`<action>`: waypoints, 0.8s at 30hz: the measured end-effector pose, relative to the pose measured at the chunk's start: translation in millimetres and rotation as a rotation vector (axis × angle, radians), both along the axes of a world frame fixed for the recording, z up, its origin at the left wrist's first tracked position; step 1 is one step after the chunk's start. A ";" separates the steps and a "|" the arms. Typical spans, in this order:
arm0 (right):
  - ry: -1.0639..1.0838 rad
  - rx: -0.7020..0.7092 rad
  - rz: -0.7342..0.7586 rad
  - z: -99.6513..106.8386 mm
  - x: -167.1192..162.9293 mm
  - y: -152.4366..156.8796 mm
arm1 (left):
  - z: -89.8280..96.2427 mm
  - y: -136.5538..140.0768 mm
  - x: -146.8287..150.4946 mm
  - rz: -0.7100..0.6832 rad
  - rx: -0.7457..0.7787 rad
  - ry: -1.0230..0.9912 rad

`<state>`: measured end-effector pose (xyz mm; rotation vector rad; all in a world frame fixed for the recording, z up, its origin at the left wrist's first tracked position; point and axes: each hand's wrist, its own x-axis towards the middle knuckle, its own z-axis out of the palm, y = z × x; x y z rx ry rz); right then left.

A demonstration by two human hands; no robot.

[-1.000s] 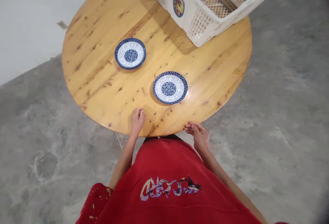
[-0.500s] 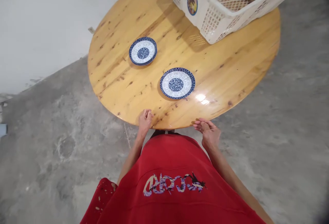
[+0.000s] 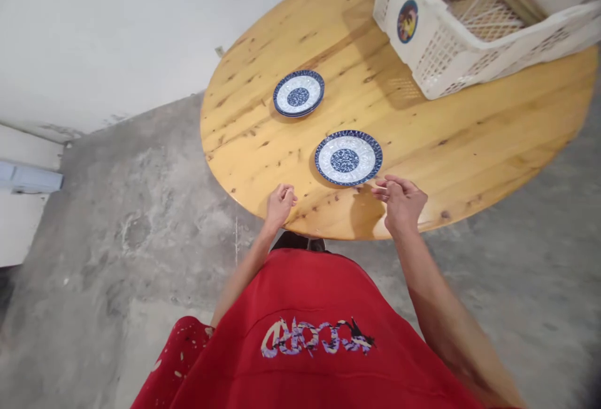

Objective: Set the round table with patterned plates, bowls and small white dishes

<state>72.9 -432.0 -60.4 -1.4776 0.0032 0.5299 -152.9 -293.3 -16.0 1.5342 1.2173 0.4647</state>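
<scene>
While the near plate (image 3: 348, 158) lies face up on the knotty wooden table (image 3: 244, 165), its round outline shows no long axis and points no particular way. It sits just ahead and to the left of the right hand (image 3: 404, 203), whose half-bent fingers are released; whether they touch the rim cannot be told. The left hand (image 3: 280, 203), nearer the table's edge, curls loosely, its grip unclear. The plate's glossy, pale surface carries a patterned dark-blue border and centre.

Blue-rimmed plate (image 3: 348, 159), flat, apparent stack (image 3: 298, 93) behind
</scene>
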 end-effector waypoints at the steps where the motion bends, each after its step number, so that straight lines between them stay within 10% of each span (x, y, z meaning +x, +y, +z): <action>1: 0.004 -0.010 0.010 -0.1 1.4 5.7 | 0.5 0.0 3.2 -0.009 -0.003 -0.004; 7: -0.038 -0.072 0.000 -1.5 -2.7 12.4 | 1.0 21.0 17.7 -0.066 0.027 -0.019; 13: -0.153 -0.066 0.025 20.0 2.0 33.7 | 10.9 114.0 32.1 -0.065 0.136 0.051; 24: -0.168 -0.315 0.077 28.6 24.7 239.1 | 10.2 329.7 84.1 -0.279 0.371 0.345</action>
